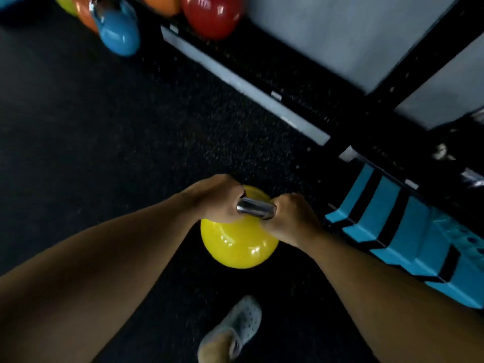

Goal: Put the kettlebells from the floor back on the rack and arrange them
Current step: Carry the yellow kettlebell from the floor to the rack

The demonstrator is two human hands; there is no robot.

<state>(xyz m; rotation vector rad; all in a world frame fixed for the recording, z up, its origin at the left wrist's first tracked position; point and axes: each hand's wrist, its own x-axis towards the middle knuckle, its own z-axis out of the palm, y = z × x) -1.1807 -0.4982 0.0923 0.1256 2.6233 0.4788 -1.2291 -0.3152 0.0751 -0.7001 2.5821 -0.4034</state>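
A glossy yellow kettlebell [238, 242] with a bare steel handle hangs over the black floor at the centre of the view. My left hand [214, 199] grips the left end of that handle, and my right hand [290, 216] grips the right end. At the top left stand a blue kettlebell [119, 30], a red kettlebell [212, 17], orange ones and a yellow-green one, partly cut off by the frame edge. A long grey rack rail [235, 82] runs diagonally from the upper middle to the right.
Black speckled rubber floor [104, 127] fills the left and middle. A blue and black striped block [403, 231] lies close at the right. A black upright post [408, 74] crosses the grey wall. My foot in a grey perforated shoe [235, 331] is at the bottom.
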